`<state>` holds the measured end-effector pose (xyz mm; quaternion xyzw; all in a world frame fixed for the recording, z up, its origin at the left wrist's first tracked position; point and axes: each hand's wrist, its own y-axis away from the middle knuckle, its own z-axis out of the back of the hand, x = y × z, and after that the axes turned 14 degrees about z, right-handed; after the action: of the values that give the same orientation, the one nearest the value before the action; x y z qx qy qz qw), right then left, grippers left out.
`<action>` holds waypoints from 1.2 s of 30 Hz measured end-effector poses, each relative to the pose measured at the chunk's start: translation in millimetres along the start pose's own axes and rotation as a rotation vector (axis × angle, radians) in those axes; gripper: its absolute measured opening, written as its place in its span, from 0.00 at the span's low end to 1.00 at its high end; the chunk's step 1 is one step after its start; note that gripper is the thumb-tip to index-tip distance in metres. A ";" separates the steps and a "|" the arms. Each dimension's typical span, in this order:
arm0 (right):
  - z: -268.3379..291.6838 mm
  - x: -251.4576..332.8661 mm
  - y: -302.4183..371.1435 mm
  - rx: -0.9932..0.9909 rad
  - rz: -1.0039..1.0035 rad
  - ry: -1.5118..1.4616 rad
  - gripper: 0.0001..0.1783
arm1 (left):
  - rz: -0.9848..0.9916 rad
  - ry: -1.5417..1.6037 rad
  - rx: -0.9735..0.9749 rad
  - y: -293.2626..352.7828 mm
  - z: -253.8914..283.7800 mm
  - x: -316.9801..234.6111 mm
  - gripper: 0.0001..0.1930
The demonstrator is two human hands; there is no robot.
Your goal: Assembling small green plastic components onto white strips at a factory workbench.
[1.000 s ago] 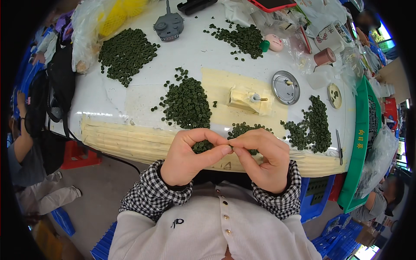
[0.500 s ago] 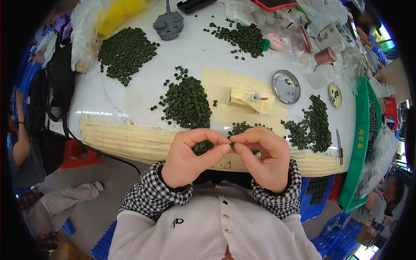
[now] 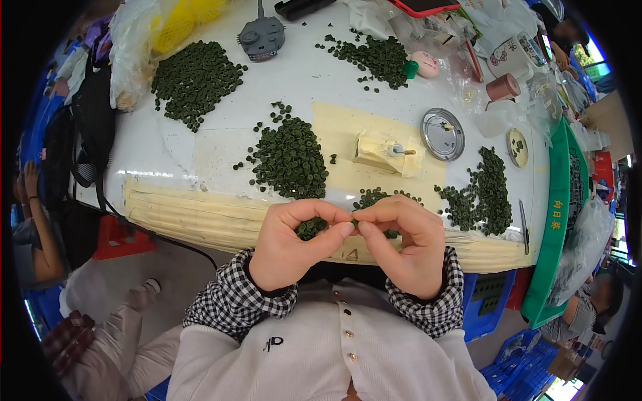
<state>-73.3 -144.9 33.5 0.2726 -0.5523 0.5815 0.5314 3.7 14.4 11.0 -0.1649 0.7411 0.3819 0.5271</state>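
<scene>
Fingertip to fingertip, my left hand [image 3: 294, 234] and my right hand [image 3: 409, 246] pinch one small dark green piece [image 3: 354, 223] above the table's near edge. Most of that piece is hidden by the fingers. Behind my left hand lies a large heap of small round dark green parts [image 3: 291, 160]. A smaller strip of the same parts [image 3: 376, 196] lies just beyond my right hand, with another pile [image 3: 490, 194] to its right. Farther back stands a tape-wrapped block [image 3: 381, 152] with a metal pin pointing right.
More green parts lie in a back-left heap [image 3: 197, 80] and a back-right heap [image 3: 378, 59]. A round metal dish [image 3: 441, 146], a pen-like tool [image 3: 523, 227], a green crate [image 3: 554, 200] and a grey toy turret [image 3: 261, 39] are around. Another person [image 3: 40, 247] is at left.
My hands stay together and shift very slightly left, the fingertips turning a little around the piece. At the left, the other person's arms and legs have moved.
</scene>
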 end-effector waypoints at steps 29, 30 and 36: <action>171.7 -35.1 -235.5 0.404 0.507 1.589 0.29 | 0.222 0.714 -0.048 4.7 29.4 -6.5 0.07; 179.8 -50.5 -255.9 0.471 0.506 1.673 0.34 | 0.212 0.717 -0.037 3.2 29.0 -5.7 0.07; 151.8 -83.9 -328.3 0.865 0.529 1.905 0.38 | 0.203 0.734 -0.014 2.9 31.9 -2.5 0.07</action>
<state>211.6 -370.5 110.1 -0.2551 0.2993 0.7967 0.4588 23.6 39.5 9.5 -0.2201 0.8905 0.3527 0.1849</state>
